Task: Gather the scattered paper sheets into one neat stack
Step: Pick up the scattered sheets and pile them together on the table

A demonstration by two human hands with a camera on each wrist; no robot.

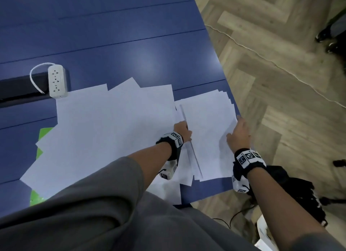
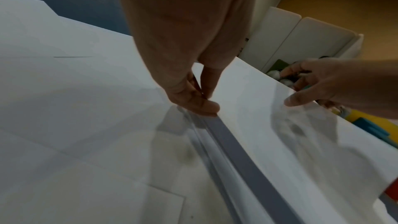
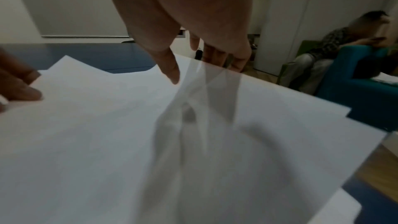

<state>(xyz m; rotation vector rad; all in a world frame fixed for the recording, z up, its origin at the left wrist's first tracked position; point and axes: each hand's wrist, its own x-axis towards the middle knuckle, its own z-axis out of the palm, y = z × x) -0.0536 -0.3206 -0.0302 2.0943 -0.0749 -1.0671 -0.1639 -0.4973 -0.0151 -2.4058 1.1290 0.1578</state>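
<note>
The person has a small pile of plain white paper sheets (image 1: 207, 131) between the two hands, near the right edge of the long blue counter (image 1: 112, 44). The left hand (image 1: 182, 130) is on the left side of this pile. Its thumb and fingers (image 2: 206, 106) come together on the long edge, so the left grip looks closed on the edge of the sheets, most likely to keep that side straight. The right hand (image 1: 239, 134) is on the other side. Its thumb (image 3: 171, 71) lies on top of the paper and its other fingers go down past the far edge, so this grip is pinching the pile too. With a hand on each side, the sheets can be pushed into line; the far corners still fan out a little. Left of the left grip, many more loose white sheets (image 1: 104, 129) lie spread in a wide messy fan. They cover part of a flat green sheet (image 1: 40, 149). Past that fan sits a white plastic power strip (image 1: 57, 82). The task looks only partly done, because the big fan still has to join the pile.
</note>
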